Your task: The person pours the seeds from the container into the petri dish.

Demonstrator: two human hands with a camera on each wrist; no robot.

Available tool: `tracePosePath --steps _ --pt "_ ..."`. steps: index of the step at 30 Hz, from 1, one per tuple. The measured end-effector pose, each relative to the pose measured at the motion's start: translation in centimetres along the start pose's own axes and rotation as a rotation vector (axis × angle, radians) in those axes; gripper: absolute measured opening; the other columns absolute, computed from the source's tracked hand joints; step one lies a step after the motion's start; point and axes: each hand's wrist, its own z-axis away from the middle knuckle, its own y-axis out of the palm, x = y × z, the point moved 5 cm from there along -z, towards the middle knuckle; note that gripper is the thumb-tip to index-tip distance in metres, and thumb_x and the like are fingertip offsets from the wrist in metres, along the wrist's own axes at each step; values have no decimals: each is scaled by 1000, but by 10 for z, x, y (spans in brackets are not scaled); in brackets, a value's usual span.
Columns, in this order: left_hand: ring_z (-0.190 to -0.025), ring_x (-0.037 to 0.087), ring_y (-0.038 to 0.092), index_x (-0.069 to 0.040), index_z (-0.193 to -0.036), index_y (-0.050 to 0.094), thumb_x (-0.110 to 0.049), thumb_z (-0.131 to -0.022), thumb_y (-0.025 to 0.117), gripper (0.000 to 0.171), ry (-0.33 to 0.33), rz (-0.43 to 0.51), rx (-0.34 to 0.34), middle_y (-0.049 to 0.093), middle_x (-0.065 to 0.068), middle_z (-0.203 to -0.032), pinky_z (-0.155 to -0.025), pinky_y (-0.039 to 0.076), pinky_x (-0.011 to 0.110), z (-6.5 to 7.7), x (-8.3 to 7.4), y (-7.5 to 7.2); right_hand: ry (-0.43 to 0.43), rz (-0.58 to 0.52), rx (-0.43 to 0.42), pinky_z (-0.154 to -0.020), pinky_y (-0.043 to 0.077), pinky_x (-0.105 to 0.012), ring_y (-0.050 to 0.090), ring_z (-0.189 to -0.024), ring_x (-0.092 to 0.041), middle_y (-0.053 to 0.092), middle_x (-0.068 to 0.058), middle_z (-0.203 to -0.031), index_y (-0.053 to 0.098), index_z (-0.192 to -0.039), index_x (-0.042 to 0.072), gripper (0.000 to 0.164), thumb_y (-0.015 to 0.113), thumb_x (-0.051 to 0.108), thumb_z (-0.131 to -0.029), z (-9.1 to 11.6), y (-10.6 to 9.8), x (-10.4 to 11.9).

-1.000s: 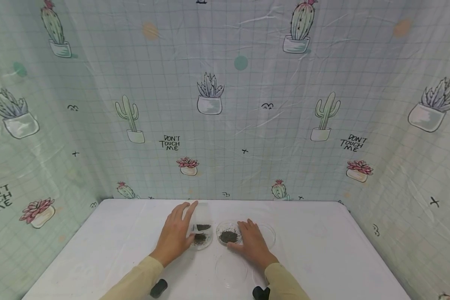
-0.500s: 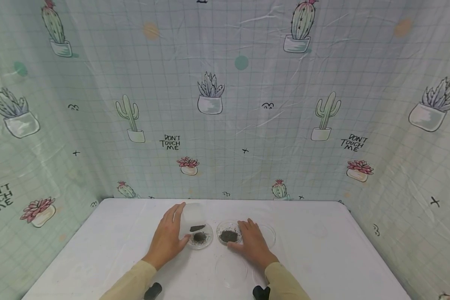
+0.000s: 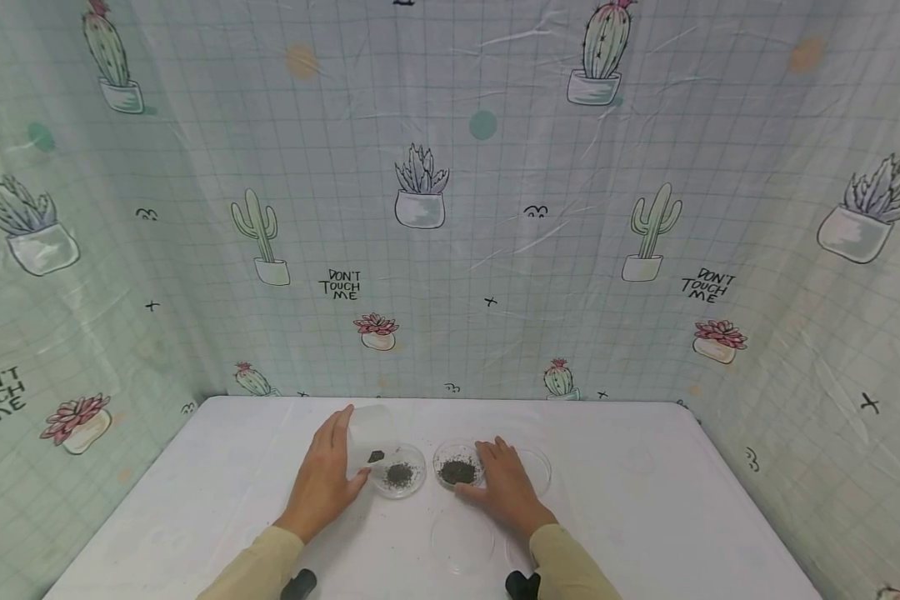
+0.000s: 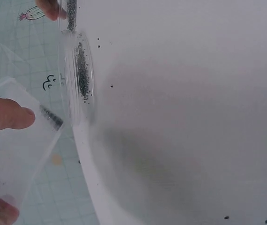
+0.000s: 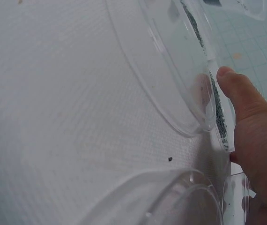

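Note:
My left hand [image 3: 322,479] grips a translucent plastic container [image 3: 371,427], tilted, with dark granules gathered at its low corner. Whether it is a bag or a stiff box, I cannot tell. In the left wrist view my thumb lies across the container [image 4: 23,150]. Just right of it, a clear petri dish [image 3: 416,463] on the table holds a small heap of granules. Beside that stands a second petri dish [image 3: 444,456] with a larger, darker heap. My right hand [image 3: 508,487] holds this second dish by its rim, thumb at the near side and fingers at the far side.
A clear round dish or lid [image 3: 462,542] lies in front of the second petri dish. Another clear one [image 3: 544,472] lies partly behind my right hand. Stray granules dot the white table [image 3: 645,500]. A cactus-print curtain [image 3: 450,333] closes off the back and sides.
My left hand has drawn leftward with the container, away from above the left dish. The granules inside have shrunk to a smaller patch at the corner. My right hand stays put.

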Motion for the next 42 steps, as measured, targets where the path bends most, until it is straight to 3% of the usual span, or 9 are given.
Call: tracePosePath --steps 8,25,31,42 --pt "-116 32 45 -11 -146 18 -19 -55 86 113 -61 -23 21 36 18 -131 -93 48 44 6 11 0 11 13 5 -115 20 -47 29 -136 -32 47 -9 -136 41 -135 7 84 60 63 -74 -1 3 -2" --pt "-107 38 51 -3 -141 24 -25 -57 85 106 -251 49 49 38 22 -127 -88 48 52 16 32 -2 4 4 -1 -114 21 -49 30 -135 -33 48 -10 -135 42 -134 6 83 63 59 -74 0 1 0" --pt "-112 43 48 -3 -142 19 -25 -61 83 106 -339 74 130 36 26 -128 -92 46 54 20 39 1 7 7 1 -114 21 -49 30 -135 -33 48 -10 -135 42 -134 6 83 63 60 -74 0 1 -1" --pt "-115 45 46 -3 -143 11 -25 -67 79 105 -445 135 268 30 26 -130 -94 43 54 26 42 7 0 5 -13 -114 22 -49 31 -135 -33 48 -10 -134 43 -133 6 83 63 60 -73 -1 2 0"
